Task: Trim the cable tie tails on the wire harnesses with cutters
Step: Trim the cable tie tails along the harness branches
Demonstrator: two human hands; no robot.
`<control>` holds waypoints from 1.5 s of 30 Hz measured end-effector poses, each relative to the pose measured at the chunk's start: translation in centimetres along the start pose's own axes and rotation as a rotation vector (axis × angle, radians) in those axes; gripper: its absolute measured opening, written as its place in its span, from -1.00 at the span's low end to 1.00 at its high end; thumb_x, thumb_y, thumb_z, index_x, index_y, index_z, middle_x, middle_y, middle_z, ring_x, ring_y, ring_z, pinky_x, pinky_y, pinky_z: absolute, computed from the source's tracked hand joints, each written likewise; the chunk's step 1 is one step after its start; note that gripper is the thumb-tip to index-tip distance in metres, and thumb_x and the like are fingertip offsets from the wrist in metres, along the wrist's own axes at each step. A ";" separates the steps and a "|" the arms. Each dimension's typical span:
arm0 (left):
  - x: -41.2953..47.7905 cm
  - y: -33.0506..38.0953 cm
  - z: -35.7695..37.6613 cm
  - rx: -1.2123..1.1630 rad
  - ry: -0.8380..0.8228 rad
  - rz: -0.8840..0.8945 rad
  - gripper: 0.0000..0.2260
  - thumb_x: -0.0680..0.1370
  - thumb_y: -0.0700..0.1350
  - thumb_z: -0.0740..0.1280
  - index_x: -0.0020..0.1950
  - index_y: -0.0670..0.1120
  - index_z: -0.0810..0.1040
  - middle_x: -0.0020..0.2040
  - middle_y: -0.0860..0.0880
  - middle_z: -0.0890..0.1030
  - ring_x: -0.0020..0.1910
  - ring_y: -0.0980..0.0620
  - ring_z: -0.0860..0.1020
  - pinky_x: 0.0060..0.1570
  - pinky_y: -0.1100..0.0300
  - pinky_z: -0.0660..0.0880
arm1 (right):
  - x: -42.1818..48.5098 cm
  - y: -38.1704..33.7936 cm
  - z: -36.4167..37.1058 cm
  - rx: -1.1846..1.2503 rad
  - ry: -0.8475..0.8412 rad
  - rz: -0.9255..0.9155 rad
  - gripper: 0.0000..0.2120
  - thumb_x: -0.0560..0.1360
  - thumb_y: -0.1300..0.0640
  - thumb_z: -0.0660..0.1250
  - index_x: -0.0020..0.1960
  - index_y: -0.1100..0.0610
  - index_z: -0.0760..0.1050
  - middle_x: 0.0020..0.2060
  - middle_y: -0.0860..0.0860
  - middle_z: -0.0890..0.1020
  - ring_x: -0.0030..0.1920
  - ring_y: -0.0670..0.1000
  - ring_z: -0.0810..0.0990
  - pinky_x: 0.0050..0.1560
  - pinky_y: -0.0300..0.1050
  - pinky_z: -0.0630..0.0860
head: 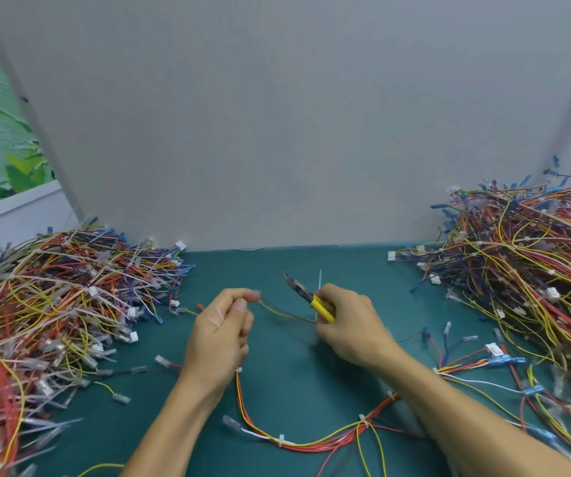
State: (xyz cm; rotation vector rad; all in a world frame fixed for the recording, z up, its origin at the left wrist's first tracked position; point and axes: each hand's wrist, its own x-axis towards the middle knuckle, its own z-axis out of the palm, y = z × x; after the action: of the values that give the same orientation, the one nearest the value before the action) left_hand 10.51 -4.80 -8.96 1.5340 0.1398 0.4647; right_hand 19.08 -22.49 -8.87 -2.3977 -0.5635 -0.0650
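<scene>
My right hand (347, 328) grips yellow-handled cutters (306, 297), jaws pointing up and to the left. A white cable tie tail (319, 282) sticks up just behind that hand. My left hand (222, 330) pinches a thin yellow and black wire (279, 312) that runs across to my right hand. A white tie lies over the back of my left hand. The harness in hand (311, 438), red, yellow and white wires with white ties, loops over the mat under both forearms.
A large pile of harnesses (57, 304) fills the left side of the green mat (277, 366); another pile (525, 270) fills the right. A grey partition wall (277, 132) stands close behind. Loose connectors lie scattered near both hands.
</scene>
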 end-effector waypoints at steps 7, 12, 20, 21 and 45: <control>-1.5 0.6 1.8 0.660 -0.105 0.495 -0.79 0.58 -0.14 0.17 0.02 -0.10 0.60 -0.05 0.08 0.58 -0.02 0.25 0.51 0.01 0.47 0.35 | -3.7 -1.7 -1.0 0.303 0.012 -0.060 -0.68 0.41 0.21 0.39 0.01 -0.12 0.37 -0.28 -0.09 0.62 -0.26 -0.09 0.54 -0.25 -0.36 0.40; -1.6 -0.6 2.1 0.772 -0.267 0.411 -0.87 0.59 -0.20 0.27 0.05 -0.11 0.60 -0.07 0.07 0.57 -0.04 0.15 0.53 0.06 0.24 0.45 | -5.2 -1.7 -0.3 0.439 -0.016 -0.065 -0.55 0.43 0.19 0.44 0.19 -0.12 0.33 -0.26 -0.10 0.64 -0.23 -0.11 0.58 -0.07 -0.16 0.50; -1.8 0.0 2.1 0.823 -0.360 0.414 -0.88 0.57 -0.12 0.28 -0.10 -0.08 0.59 -0.31 0.16 0.45 -0.24 0.25 0.42 -0.17 0.38 0.34 | -5.1 -1.0 -0.1 0.508 0.003 -0.032 -0.63 0.43 0.18 0.48 0.11 -0.10 0.41 -0.24 -0.07 0.65 -0.24 -0.11 0.56 -0.07 -0.08 0.53; -1.9 0.0 2.1 0.801 -0.342 0.386 -0.90 0.57 -0.16 0.31 -0.12 -0.07 0.58 -0.34 0.15 0.45 -0.26 0.26 0.43 -0.20 0.42 0.32 | -5.0 -1.1 -0.3 0.511 0.012 -0.053 -0.67 0.43 0.16 0.48 0.09 -0.08 0.45 -0.25 -0.07 0.64 -0.24 -0.10 0.56 -0.08 -0.10 0.52; -1.9 -0.3 2.5 0.625 -0.431 0.265 -0.61 0.55 -0.35 0.27 -0.06 0.18 0.61 -0.12 0.17 0.62 -0.06 0.32 0.55 -0.02 0.50 0.41 | -5.5 -2.8 -0.7 0.188 0.141 -0.249 -0.76 0.40 0.31 0.35 -0.18 -0.01 0.40 -0.43 -0.24 0.46 -0.34 -0.06 0.38 -0.35 -0.22 0.30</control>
State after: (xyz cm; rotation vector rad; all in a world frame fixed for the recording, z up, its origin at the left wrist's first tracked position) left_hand 9.73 -7.81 -9.52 2.2476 -0.2845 0.2956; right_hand 13.00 -23.12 -7.70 -2.1121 -0.7630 -0.2746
